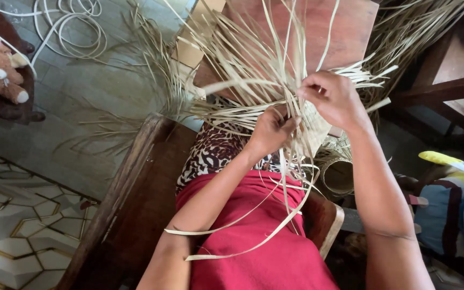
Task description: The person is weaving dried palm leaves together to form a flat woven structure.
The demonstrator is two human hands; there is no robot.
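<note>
Left hand (270, 130) is pinching pale straw strips (253, 70) at the edge of a part-woven mat (312, 126), held above the lap. Right hand (333, 96) is gripping strips from above, fingers curled shut. Loose strip ends are trailing over the red cloth (264, 241). A woven roll (336, 172) is lying just beside the wooden seat (135, 204).

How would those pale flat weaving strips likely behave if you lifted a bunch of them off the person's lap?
The strips would probably flop: loose ends already droop and curl over the red cloth. They seem light, being thin and ribbon-like. They would likely tangle or slide apart, since only the left hand and right hand pinch the woven part together.
</note>
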